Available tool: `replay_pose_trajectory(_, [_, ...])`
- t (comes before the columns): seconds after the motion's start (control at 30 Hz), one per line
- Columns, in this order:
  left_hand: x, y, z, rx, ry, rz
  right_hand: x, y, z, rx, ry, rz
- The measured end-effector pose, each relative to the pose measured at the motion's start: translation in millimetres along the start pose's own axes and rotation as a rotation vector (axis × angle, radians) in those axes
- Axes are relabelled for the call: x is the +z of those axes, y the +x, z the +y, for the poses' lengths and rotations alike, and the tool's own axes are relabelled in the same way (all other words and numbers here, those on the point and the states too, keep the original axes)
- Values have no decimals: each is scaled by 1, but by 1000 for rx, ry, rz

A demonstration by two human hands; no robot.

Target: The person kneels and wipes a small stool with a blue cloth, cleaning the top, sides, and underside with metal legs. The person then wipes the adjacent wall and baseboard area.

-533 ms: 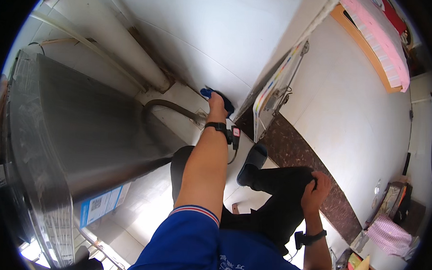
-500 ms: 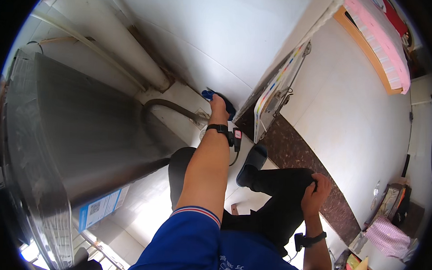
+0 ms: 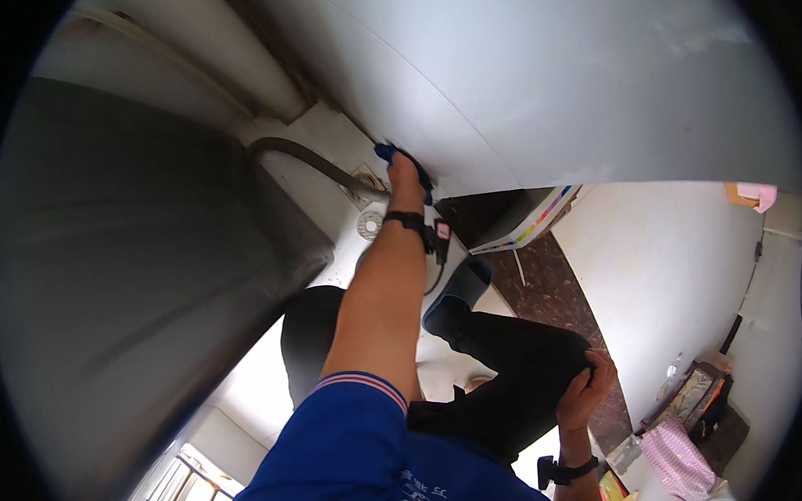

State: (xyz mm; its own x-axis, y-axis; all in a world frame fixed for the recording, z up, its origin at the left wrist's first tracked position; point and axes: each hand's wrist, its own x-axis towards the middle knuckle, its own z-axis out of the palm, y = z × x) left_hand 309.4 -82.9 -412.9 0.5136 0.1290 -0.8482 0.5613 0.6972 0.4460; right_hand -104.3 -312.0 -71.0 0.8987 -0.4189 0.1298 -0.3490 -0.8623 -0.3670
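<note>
My left arm stretches forward to the corner where the white wall meets the tiled floor. There my left hand (image 3: 405,172) is closed on a dark blue cloth (image 3: 386,150), pressing it along the foot of the wall. Part of the cloth is hidden behind the hand. Beside my left wrist, a grey drain hose (image 3: 302,157) runs down to the floor, near a round white drain cover (image 3: 370,225). My right hand (image 3: 585,389) rests on my bent right knee, fingers laid apart over the black trousers (image 3: 526,350) and holding nothing.
A large dark grey appliance (image 3: 133,230) stands close on my left. A thick white pipe (image 3: 240,51) runs along the back wall. Right of my slipper (image 3: 469,280) lies a dark marbled threshold (image 3: 552,284), with a white board (image 3: 537,216) beside it. Pink checked fabric (image 3: 678,460) sits lower right.
The view has shifted nearer to the wall, which now covers more of the upper right. My left hand stays low by the wall with the cloth; my right hand remains on the knee.
</note>
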Motion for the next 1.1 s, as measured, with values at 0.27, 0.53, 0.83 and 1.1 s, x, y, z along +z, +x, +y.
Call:
replay_pose_trajectory(0.27, [12, 20, 103, 273, -31, -24, 6, 16, 8, -22, 5, -88])
replay_pose_trajectory(0.53, [-37, 43, -15, 48, -87, -201, 11, 24, 9, -18, -18, -123])
replay_pose_trajectory(0.83, [-33, 88, -26, -27, 234, 35, 14, 15, 22, 40, -16, -100])
replay_pose_trajectory(1.1, [6, 83, 166, 298, 243, 57, 14, 19, 16, 37, -48, -96])
